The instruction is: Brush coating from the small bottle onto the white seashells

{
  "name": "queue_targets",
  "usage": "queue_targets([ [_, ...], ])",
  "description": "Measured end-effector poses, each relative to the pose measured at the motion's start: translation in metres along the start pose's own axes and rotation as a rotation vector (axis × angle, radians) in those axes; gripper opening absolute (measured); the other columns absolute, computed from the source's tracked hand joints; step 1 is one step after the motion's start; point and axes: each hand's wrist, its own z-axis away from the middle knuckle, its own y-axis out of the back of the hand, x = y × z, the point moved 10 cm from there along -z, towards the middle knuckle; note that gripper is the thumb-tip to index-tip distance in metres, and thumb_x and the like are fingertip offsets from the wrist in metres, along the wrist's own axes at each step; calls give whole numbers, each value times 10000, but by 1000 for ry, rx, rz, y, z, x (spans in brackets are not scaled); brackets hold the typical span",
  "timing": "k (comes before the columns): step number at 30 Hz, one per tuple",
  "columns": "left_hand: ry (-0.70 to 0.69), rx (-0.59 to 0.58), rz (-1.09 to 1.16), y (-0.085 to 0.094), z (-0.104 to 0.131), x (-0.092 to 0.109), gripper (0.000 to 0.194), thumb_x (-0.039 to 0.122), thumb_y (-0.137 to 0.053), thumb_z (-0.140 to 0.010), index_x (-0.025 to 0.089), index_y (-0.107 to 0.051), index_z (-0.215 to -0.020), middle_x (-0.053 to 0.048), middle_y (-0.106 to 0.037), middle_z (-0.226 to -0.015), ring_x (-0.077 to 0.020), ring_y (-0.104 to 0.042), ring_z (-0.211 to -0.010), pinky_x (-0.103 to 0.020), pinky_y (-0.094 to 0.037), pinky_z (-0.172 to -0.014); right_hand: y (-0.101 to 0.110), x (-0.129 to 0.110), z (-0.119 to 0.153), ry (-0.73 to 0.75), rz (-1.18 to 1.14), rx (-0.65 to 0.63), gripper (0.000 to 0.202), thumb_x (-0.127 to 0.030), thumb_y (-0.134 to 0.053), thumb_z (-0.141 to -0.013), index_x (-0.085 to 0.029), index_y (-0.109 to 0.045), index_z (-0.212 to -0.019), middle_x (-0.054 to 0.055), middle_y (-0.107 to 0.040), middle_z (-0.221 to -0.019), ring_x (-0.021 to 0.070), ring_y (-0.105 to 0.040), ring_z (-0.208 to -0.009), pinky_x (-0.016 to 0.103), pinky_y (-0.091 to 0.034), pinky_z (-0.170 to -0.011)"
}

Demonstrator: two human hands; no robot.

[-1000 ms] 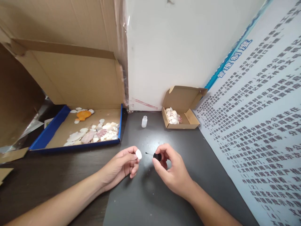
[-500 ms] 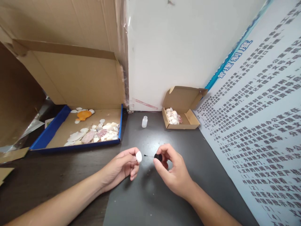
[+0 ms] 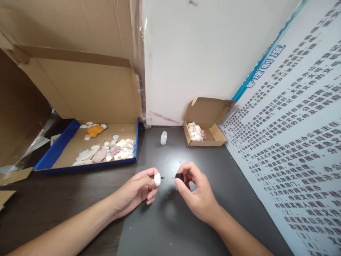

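A small white seashell is pinched between the thumb and fingers of my left hand. My right hand grips the black cap of a brush, whose thin stem points left. The dark brush tip is at the shell's right edge; whether it touches the shell I cannot tell. Beyond both hands, a small translucent white bottle stands upright without a cap on the dark table.
At the left lies an open blue-edged cardboard box with several shells and an orange shell-shaped piece. A smaller open cardboard box with white shells stands at the back right. A printed poster lines the right side.
The brush tip has come closer to the shell, from a small gap to its right edge. The shell has turned slightly in my left hand. Boxes and bottle have stayed put.
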Motion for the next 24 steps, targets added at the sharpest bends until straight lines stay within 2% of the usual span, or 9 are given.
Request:
queue_targets([
  [6, 0, -7, -10, 1, -1, -1, 37, 157, -544, -785, 177, -519, -766, 42, -418, -544, -90, -345, -486, -209, -337, -478, 0, -2, 1, 9, 51, -6, 85, -209, -555, -844, -223, -491, -899, -54, -438, -656, 115, -448, -549, 241, -396, -528],
  [20, 16, -26, -18, -2, 0, -1, 40, 147, -511, -789, 176, -507, -761, 38, -418, -542, -95, -349, -489, -218, -333, -487, 2, -2, 2, 12, 17, 2, 104, -199, -557, -848, -225, -484, -918, -58, -435, -662, 114, -438, -557, 238, -392, -530],
  [24, 24, -22, -19, -1, 0, -2, 39, 146, -507, -790, 177, -502, -767, 42, -403, -532, -96, -343, -492, -218, -333, -492, 0, -2, 1, 6, -56, -8, 74, -213, -527, -869, -224, -483, -928, -52, -443, -674, 116, -450, -574, 234, -406, -536],
])
